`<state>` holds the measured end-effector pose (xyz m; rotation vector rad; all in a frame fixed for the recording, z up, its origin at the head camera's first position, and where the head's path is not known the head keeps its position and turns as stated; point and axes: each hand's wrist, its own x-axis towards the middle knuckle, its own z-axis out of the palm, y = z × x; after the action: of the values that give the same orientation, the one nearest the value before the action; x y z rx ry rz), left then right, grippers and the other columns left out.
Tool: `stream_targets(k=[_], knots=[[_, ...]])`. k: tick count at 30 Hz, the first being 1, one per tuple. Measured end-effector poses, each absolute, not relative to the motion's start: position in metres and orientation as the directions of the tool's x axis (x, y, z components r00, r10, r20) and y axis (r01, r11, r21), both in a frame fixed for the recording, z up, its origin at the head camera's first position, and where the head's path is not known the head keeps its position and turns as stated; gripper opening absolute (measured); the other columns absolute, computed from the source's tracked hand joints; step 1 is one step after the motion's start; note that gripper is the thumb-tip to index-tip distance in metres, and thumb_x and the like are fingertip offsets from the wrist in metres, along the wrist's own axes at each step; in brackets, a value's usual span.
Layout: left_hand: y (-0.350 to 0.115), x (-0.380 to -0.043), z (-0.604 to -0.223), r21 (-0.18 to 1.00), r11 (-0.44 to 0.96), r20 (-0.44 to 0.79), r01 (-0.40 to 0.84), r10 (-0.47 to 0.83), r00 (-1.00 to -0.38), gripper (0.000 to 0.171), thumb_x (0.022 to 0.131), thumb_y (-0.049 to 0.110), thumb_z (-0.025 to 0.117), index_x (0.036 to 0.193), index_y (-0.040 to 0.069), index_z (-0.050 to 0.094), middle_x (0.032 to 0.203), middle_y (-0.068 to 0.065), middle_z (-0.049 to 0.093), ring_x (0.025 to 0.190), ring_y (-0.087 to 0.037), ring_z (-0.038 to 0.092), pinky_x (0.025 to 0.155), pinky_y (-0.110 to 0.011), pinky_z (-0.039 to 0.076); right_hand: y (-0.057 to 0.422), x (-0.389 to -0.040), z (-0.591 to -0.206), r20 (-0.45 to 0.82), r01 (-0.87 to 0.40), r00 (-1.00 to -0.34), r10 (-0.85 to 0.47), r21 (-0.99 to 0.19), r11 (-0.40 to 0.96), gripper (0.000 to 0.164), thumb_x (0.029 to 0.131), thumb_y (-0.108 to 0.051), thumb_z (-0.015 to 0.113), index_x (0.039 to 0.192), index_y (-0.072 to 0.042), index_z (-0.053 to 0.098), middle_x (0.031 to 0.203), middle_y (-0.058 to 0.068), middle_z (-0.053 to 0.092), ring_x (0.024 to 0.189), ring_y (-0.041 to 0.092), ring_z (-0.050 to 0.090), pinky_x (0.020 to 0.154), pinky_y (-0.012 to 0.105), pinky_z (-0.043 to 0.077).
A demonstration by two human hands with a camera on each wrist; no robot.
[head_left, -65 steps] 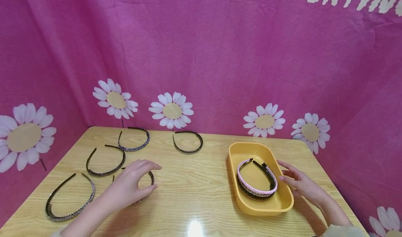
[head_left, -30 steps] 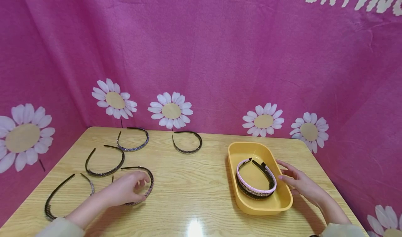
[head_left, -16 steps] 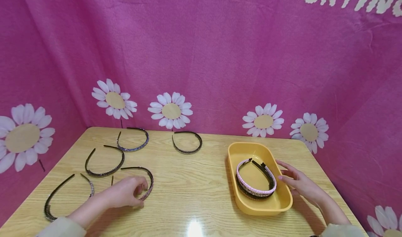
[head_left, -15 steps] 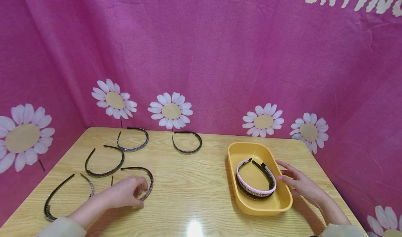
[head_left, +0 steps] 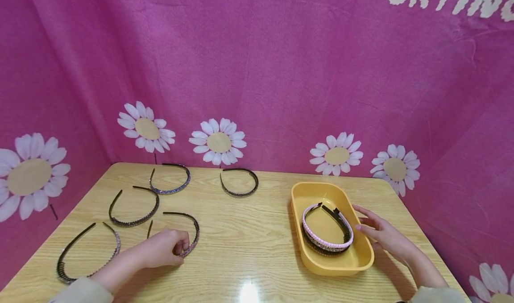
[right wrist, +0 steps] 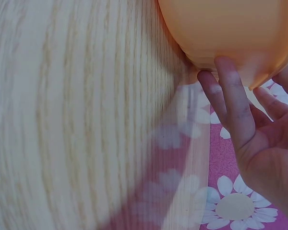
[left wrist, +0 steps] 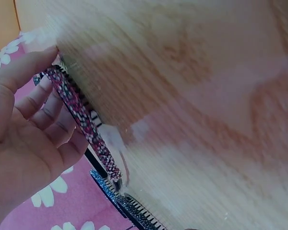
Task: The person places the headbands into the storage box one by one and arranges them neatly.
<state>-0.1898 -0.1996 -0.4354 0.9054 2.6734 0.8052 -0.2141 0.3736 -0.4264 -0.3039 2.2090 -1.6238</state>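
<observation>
My left hand (head_left: 162, 248) pinches the front of a dark headband (head_left: 197, 231) covered in pink and black beads, low over the table. In the left wrist view, thumb and fingers close on one end of the headband's beaded band (left wrist: 77, 103), whose inner side has comb teeth. On the right, my right hand (head_left: 387, 238) touches the outer side of a yellow plastic tray (head_left: 317, 184) with extended fingers; the right wrist view shows fingertips (right wrist: 225, 67) against its wall. Inside the tray lie a pink beaded headband (head_left: 321, 242) and dark ones stacked beneath it.
More headbands lie on the wooden table (head_left: 241, 231): a blue-beaded one (head_left: 170, 190), a dark one (head_left: 241, 195) at the back, a dark one (head_left: 130, 223) at left, and a silver-beaded one (head_left: 118, 245) near the left forearm. A pink flowered cloth (head_left: 257, 71) hangs behind.
My left hand came down onto the pink-and-black headband and took hold of its front. The headband has since shifted slightly right. My right hand and the tray have stayed put.
</observation>
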Motion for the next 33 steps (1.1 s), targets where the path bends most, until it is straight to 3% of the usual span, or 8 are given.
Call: stream_targets(k=[7,13,23,33], knots=[[-0.199,-0.189,-0.430,0.560,0.660,-0.029,0.501,0.619,-0.784,0.022,0.069,0.003,0.072,0.082,0.012,0.055,0.068,0.011,0.052,0.062,0.001,0.045,0.055,-0.019,0.042,0.375,-0.215,-0.428,-0.171,0.036,-0.902,-0.396,-0.945,0.325,0.064,0.100,-0.019,0.046,0.151,-0.009,0.008,0.139,0.036,0.025,0.101,0.014,0.061,0.077,0.047,0.055],[-0.198,-0.191,-0.424,0.556,0.648,0.002,0.521,0.625,-0.781,0.020,0.073,0.002,0.071,0.083,0.012,0.057,0.070,0.011,0.053,0.063,0.001,0.046,0.055,-0.019,0.044,0.375,-0.216,-0.428,-0.170,0.029,-0.908,-0.384,-0.938,0.346,0.064,0.099,-0.019,0.047,0.150,-0.008,0.009,0.134,0.026,0.037,0.099,0.013,0.062,0.076,0.045,0.056],[-0.192,-0.193,-0.406,0.509,0.648,0.081,0.567,0.620,-0.781,0.015,0.076,0.004,0.070,0.082,0.012,0.060,0.069,0.013,0.052,0.062,0.002,0.046,0.054,-0.018,0.043,0.374,-0.215,-0.429,-0.179,0.039,-0.912,-0.370,-0.933,0.357,0.065,0.099,-0.021,0.047,0.150,-0.007,0.008,0.138,0.035,0.027,0.099,0.013,0.061,0.076,0.044,0.056],[-0.187,-0.193,-0.386,0.462,0.677,0.147,0.573,0.578,-0.802,0.014,0.074,0.002,0.067,0.083,0.012,0.063,0.067,0.012,0.050,0.060,0.001,0.043,0.052,-0.018,0.041,0.375,-0.216,-0.430,-0.174,0.031,-0.906,-0.385,-0.936,0.349,0.065,0.099,-0.020,0.046,0.150,-0.007,0.008,0.136,0.029,0.034,0.098,0.014,0.062,0.075,0.043,0.056]])
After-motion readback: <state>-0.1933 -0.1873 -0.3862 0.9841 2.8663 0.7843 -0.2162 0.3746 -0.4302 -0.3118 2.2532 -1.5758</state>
